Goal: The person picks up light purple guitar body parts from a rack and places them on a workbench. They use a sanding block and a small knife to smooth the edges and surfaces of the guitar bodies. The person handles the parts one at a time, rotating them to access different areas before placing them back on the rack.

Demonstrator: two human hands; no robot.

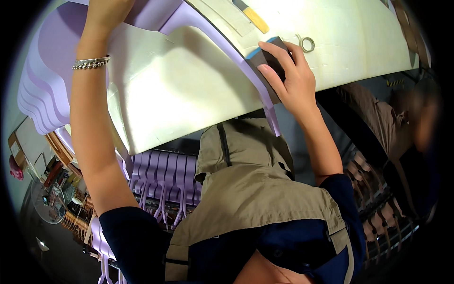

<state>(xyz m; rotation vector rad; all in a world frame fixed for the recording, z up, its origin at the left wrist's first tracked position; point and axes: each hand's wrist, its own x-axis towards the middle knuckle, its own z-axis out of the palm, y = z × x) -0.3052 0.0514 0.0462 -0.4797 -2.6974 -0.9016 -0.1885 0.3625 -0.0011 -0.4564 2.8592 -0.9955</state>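
A glossy purple chair-like piece [201, 26] with a long tapering leg lies on the white worktable, its narrow end reaching past the near edge. My right hand [298, 78] is closed on a dark sanding block [266, 60] with a blue edge, which rests against the outer side of the leg. Thumb and fingers spread across the block's top. At the upper left, my left hand [109, 13] is at the broad part of the purple piece. The top of the picture cuts off its fingers, so its grip is hidden.
On the worktable [359, 42] lie a yellow-handled tool [255, 20] and a small metallic-looking ring [307, 45]. Stacked purple curved pieces [45, 90] stand left. Below the table hang several purple parts [163, 175]. Another person [378, 113] is at the right; a fan [48, 203] stands lower left.
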